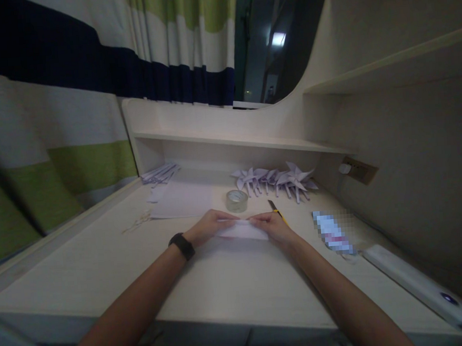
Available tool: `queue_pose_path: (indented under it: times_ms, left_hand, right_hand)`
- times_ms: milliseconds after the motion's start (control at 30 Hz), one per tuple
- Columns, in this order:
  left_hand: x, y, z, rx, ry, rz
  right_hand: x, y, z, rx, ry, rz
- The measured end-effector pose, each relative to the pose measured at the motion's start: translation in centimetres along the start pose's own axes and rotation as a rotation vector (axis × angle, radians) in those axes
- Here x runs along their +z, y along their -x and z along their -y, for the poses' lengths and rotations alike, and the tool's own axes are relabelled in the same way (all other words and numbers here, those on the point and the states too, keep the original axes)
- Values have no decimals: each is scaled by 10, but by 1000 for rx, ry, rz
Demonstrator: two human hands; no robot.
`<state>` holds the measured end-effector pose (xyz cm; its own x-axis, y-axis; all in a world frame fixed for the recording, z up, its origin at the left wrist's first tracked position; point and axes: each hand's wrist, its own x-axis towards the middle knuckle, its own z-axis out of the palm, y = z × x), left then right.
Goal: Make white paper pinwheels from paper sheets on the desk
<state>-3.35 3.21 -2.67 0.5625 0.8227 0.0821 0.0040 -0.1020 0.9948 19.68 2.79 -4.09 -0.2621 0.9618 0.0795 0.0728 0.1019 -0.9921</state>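
Observation:
A folded piece of white paper (243, 230) lies on the pale desk (103, 266) in front of me. My left hand (209, 226), with a black band on its wrist, pinches the paper's left end. My right hand (272, 225) pinches the right end. Both hands press the paper down against the desk, fingers closed on its upper edge.
A roll of clear tape (236, 200) stands just behind the paper. A yellow-handled cutter (277, 210) lies by my right hand. Several paper pinwheels (274, 179) sit at the back, flat paper sheets (181, 199) and scissors (137, 221) to the left, a white lamp bar (412, 281) at the right.

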Motion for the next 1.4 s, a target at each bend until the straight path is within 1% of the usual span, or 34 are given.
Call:
queue_pose_path:
  times_ms: [133, 267, 367, 467, 567, 733, 833, 933, 1067, 1167, 1400]
  left_hand:
    - [2, 2, -2, -29, 63, -5]
    - [2, 2, -2, -43, 125, -13]
    - [0, 2, 1, -31, 152, 14]
    - [-2, 1, 3, -26, 149, 38]
    - [-5, 1, 3, -5, 70, 38]
    - [-6, 2, -3, 72, -175, 8]
    - [-5, 3, -6, 77, -241, -22]
    - [-3, 3, -7, 80, -288, -50]
    - [-3, 3, -7, 101, -344, -41]
    - [-4, 2, -7, 97, -382, -48]
    - [0, -1, -7, 88, -371, -108]
  right_hand:
    - [-1, -1, -2, -32, 12, -2]
    - [-1, 1, 2, -16, -24, -8]
    - [0, 3, 7, 13, -89, -14]
    - [1, 5, 10, 45, -119, 7]
    - [1, 6, 11, 41, -106, 18]
    - [1, 4, 8, 5, -70, -26]
    - [2, 3, 4, 7, -88, -19]
    - [4, 2, 1, -17, -58, -27]
    - [6, 2, 0, -61, 45, -78]
    - [7, 2, 0, -96, 125, -87]
    - [7, 1, -2, -116, 245, -75]
